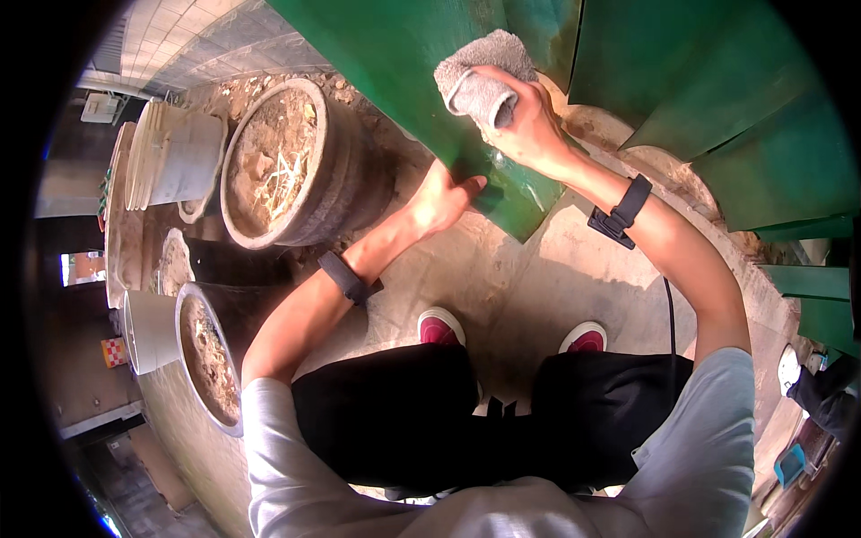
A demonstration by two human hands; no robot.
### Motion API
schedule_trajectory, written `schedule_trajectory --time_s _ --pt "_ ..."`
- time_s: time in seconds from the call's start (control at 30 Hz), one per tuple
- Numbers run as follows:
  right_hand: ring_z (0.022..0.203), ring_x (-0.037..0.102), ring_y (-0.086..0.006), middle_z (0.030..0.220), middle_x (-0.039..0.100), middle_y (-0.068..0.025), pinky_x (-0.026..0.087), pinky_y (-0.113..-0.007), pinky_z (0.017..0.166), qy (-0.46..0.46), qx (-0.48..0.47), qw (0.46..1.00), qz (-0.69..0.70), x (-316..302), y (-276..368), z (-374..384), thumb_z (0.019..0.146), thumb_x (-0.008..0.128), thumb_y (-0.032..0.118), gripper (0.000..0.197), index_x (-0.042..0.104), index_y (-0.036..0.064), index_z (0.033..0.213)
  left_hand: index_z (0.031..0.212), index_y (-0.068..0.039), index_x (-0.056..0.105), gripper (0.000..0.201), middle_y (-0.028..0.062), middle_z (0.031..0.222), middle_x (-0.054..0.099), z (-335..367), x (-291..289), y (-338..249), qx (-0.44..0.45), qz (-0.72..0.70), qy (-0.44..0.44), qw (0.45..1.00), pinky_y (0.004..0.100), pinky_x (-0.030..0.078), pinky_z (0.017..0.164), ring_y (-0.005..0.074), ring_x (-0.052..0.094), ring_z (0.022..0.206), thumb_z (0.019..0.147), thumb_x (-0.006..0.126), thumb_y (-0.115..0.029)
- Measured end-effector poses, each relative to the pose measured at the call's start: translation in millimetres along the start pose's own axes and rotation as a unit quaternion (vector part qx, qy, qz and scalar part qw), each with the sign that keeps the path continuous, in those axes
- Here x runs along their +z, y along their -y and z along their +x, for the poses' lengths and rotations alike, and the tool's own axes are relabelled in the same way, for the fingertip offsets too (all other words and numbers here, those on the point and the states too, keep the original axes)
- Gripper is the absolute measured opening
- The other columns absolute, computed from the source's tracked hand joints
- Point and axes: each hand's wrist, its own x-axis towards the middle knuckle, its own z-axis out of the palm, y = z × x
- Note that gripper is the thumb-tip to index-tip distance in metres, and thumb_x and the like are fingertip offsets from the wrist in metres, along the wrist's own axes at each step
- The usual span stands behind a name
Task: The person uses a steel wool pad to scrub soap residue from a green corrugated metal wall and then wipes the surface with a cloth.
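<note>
A bunched grey terry cloth [491, 73] is wrapped in the fingers of my right hand [531, 134]. The cloth rests over the face of a green panel [408, 67] that slants down from the top. The panel's lower corner reaches toward the floor in front of me. My left hand [441, 201] grips the panel's left edge, thumb on the face and the other fingers hidden behind it. A small pale, shiny patch shows on the panel between my two hands. Each wrist wears a black strap.
Large round pots [300, 170] of soil and dry stalks stand at the left, beside stacked white buckets [184, 157]. More green panels [717, 99] lean at the right. Concrete floor [502, 287] lies under my red shoes [441, 328]. Another person's shoe [789, 369] shows far right, near a blue dustpan-like object [789, 466].
</note>
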Motion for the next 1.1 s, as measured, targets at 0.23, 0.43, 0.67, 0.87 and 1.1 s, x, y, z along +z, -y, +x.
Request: schedule_trajectory --time_s 0.23,0.43,0.67,0.87,1.1 --pt "0.088 0.068 -0.0145 0.099 0.073 -0.0107 0.054 -0.032 0.080 -0.114 0.087 0.978 0.151 13 -1 -11 0.087 0.068 0.005 0.025 0.066 -0.0007 0.111 0.147 -0.002 0.038 0.052 0.0106 0.135 0.056 3 -25 25 0.085 0.101 0.019 0.991 0.0380 0.048 0.104 0.0212 0.053 0.125 0.100 0.059 0.001" --pt "0.080 0.073 -0.0181 0.083 0.073 -0.0101 0.057 -0.032 0.073 -0.056 0.049 0.995 -0.067 -50 52 59 0.084 0.075 0.006 0.022 0.070 -0.0046 0.102 0.146 -0.003 0.040 0.049 0.0108 0.131 0.058 -4 13 10 0.103 0.130 0.073 0.983 0.0358 0.057 0.088 0.0202 0.060 0.114 0.101 0.058 -0.002" --pt "0.106 0.070 -0.0182 0.103 0.074 -0.0162 0.051 -0.033 0.096 0.095 0.127 0.980 0.116 -12 1 -76 0.081 0.068 0.001 0.036 0.067 -0.0011 0.118 0.147 -0.004 0.040 0.051 0.0098 0.128 0.060 -1 -29 34 0.071 0.113 0.012 0.991 0.0310 0.060 0.071 0.0192 0.065 0.103 0.100 0.062 -0.006" --pt "0.082 0.070 -0.0145 0.089 0.075 -0.0096 0.056 -0.030 0.076 -0.074 0.110 0.991 0.030 -39 42 36 0.086 0.066 0.001 0.029 0.066 -0.0049 0.114 0.142 -0.003 0.042 0.046 0.0089 0.122 0.062 -3 11 22 0.011 0.069 0.051 0.996 0.0319 0.059 0.073 0.0194 0.065 0.101 0.101 0.063 -0.009" --pt "0.102 0.071 -0.0177 0.106 0.074 -0.0141 0.054 -0.032 0.090 0.129 0.219 0.951 0.177 6 -4 -94 0.085 0.063 -0.002 0.033 0.066 0.0020 0.118 0.145 -0.003 0.043 0.051 0.0085 0.120 0.064 4 -44 15 0.039 0.105 0.026 0.993 0.0320 0.058 0.076 0.0181 0.065 0.101 0.098 0.064 -0.004"
